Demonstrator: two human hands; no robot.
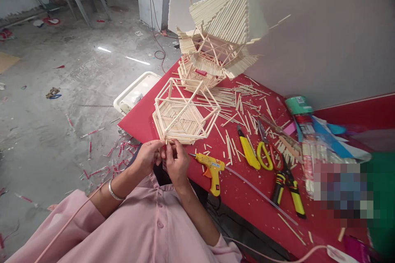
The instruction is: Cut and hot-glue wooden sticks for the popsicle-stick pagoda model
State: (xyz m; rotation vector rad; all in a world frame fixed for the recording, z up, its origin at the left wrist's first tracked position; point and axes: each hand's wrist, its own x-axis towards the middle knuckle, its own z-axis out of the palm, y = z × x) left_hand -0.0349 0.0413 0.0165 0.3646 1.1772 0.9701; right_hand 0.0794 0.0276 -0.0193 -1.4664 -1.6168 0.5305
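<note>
A hexagonal frame of thin wooden sticks (185, 115) stands near the front edge of the red table (247, 197). My left hand (149, 156) and my right hand (176, 162) meet just below its front corner. Both are closed in a pinch around a short wooden stick (166, 141) held upright against the frame's lower edge. A metal bangle sits on my left wrist. A yellow glue gun (211, 170) lies on the table just right of my right hand.
A taller stick model (220, 41) rises behind the frame. Loose sticks (243, 107) litter the table. A yellow cutter (249, 152), scissors (268, 152) and pliers (288, 187) lie to the right. A white tray (135, 90) sits on the littered concrete floor at left.
</note>
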